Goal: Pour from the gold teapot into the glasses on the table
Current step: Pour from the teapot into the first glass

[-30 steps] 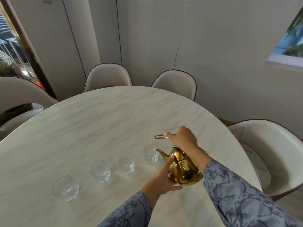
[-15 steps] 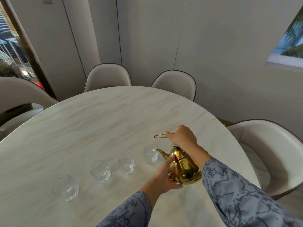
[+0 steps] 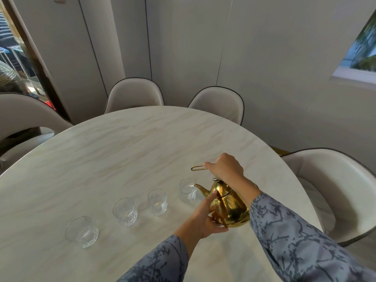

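Shiny gold teapot [image 3: 227,206] at lower right centre, thin gold wire handle [image 3: 198,167] above. Four clear glasses [image 3: 125,211] in a row at lower left, cut texture low on the sides. Pale cream table [image 3: 126,151] with faint beige marble veining. Blue-grey sleeves [image 3: 293,237], darker branching print. Beige chairs [image 3: 134,94], dark piping on edges. Off-white wall panels [image 3: 183,47], upper frame.

The shiny gold teapot [image 3: 227,206] is tilting left at the lower right of centre, its spout just over the rightmost of four clear glasses [image 3: 188,189] standing in a diagonal row toward the lower left
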A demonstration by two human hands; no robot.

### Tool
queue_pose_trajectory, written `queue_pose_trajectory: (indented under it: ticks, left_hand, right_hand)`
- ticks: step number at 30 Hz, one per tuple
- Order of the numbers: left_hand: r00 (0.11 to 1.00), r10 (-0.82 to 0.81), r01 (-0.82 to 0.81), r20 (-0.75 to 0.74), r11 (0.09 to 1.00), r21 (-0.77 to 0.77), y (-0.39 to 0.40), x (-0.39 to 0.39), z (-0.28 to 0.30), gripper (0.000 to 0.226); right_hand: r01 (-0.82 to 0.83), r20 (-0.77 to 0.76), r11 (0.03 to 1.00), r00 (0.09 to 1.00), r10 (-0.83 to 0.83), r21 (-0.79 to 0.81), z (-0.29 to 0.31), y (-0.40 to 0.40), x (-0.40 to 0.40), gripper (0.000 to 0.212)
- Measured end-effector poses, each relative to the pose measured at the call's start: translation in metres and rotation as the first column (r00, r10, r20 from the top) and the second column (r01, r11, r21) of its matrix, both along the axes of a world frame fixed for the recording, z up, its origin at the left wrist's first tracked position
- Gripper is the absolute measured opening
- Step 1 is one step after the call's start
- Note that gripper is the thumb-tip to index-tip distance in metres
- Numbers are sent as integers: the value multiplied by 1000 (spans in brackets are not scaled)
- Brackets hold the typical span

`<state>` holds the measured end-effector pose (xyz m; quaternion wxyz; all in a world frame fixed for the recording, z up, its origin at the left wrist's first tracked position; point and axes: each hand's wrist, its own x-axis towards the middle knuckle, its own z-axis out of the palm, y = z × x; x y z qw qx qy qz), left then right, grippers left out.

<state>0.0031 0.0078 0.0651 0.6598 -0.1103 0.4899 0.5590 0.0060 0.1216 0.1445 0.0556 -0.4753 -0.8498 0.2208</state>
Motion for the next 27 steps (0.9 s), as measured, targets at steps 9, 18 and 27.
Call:
queue_pose_trajectory:
  ticks: [9,18,27]
  left_hand:
    - [1000,-5,4,27,1000,23,1,0,-1,91]
    - [1000,-4,3,30,1000,28,1,1,4,100]
    - [1000,-16,15,20,999,37,-1,1,2,89]
  right_hand:
    - [-15,14,1000,1000,15,14,8,-3,0,40]
    - [-26,24,999,999,25,33,21,-6,1,35]
    - [-20,13,1000,1000,20,12,14,-3,1,37]
